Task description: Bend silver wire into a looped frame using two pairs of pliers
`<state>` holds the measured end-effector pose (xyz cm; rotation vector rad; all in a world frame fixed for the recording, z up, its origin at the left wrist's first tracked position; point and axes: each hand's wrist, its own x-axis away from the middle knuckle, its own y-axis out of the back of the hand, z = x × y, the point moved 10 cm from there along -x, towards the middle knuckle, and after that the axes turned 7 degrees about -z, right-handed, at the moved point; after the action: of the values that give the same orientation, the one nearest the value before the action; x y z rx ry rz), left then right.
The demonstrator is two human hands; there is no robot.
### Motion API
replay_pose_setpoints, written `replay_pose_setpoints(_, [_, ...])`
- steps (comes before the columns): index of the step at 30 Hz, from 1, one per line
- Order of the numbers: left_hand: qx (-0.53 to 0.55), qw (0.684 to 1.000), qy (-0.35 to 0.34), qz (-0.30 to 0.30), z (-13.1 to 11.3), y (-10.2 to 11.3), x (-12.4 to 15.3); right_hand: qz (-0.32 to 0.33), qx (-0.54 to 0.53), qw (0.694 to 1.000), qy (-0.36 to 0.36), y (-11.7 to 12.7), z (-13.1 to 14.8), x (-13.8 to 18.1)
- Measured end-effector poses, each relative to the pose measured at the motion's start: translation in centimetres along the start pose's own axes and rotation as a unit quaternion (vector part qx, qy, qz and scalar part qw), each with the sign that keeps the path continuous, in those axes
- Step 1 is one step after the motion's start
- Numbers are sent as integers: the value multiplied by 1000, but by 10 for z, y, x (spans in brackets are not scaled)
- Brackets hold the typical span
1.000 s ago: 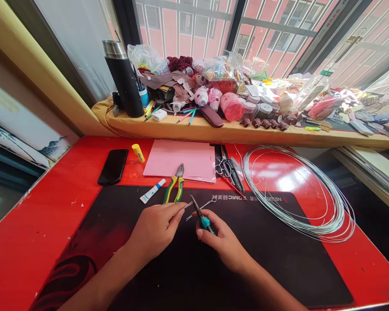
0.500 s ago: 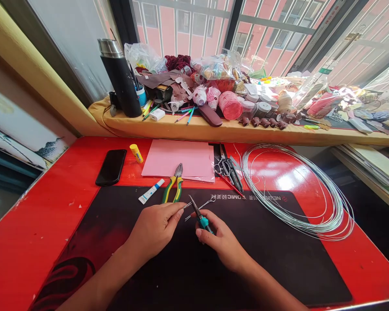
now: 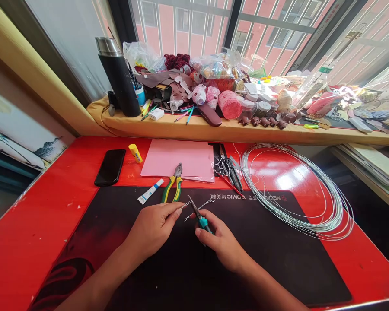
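Clock positions are read from where the two hands nearly meet, with 12 straight ahead. Nearest is a black desk mat (image 3: pixel 262 268) on a red table (image 3: pixel 359 268), crossed by two bare forearms. The left hand (image 3: pixel 152 226), at 8 o'clock, pinches a short thin wire (image 3: pixel 185 204) between thumb and forefinger, its end pointing towards 2. The right hand (image 3: pixel 220 239), at 4 o'clock, is curled around teal-handled pliers (image 3: pixel 202 221), their slim dark nose slanting towards 11 and reaching the end of that wire (whether the nose grips it is too small to tell). Just past the pliers, a bent wire piece (image 3: pixel 208 202) lies on the mat, its small loop at 1 o'clock. Beyond the left hand, pliers with yellow-and-green handles (image 3: pixel 176 178) lie at 11, and a white-and-blue tube (image 3: pixel 151 191) at 10. Farther out, a dark phone (image 3: pixel 110 167) lies at 10, with a yellow glue stick (image 3: pixel 135 153) just beside it. Pink sheets (image 3: pixel 178 155) lie close to 12, scissors (image 3: pixel 225 169) at 1, and a big loose coil of silvery wire (image 3: pixel 335 207) spreads between 2 and 3, overlapping the mat. Farthest off, a cloth-covered ledge (image 3: pixel 168 129) carries a black flask (image 3: pixel 119 82) at 11 and crowded craft bits, below a barred window (image 3: pixel 194 26).
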<state>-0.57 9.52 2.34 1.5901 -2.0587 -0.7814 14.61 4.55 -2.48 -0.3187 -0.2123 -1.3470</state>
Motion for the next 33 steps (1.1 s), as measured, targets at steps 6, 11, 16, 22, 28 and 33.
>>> replay_pose_setpoints(6, [67, 996, 54, 20, 4, 2, -2, 2, 2, 1000, 4, -3, 2, 0])
replay_pose_setpoints(11, [129, 989, 71, 33, 6, 1, -3, 6, -6, 1000, 4, -4, 1, 0])
replay_pose_setpoints(16, [144, 984, 93, 44, 12, -3, -2, 9, 0, 1000, 4, -3, 0, 1])
replay_pose_setpoints(22, [157, 982, 90, 46, 11, -7, -1, -1, 21, 999, 24, -2, 6, 0])
replay_pose_setpoints(28, [259, 956, 133, 33, 31, -2, 3, -17, -85, 996, -19, 0, -1, -3])
replay_pose_setpoints(33, [411, 883, 221, 44, 43, -28, 23, -40, -182, 980, -63, 1, -8, -5])
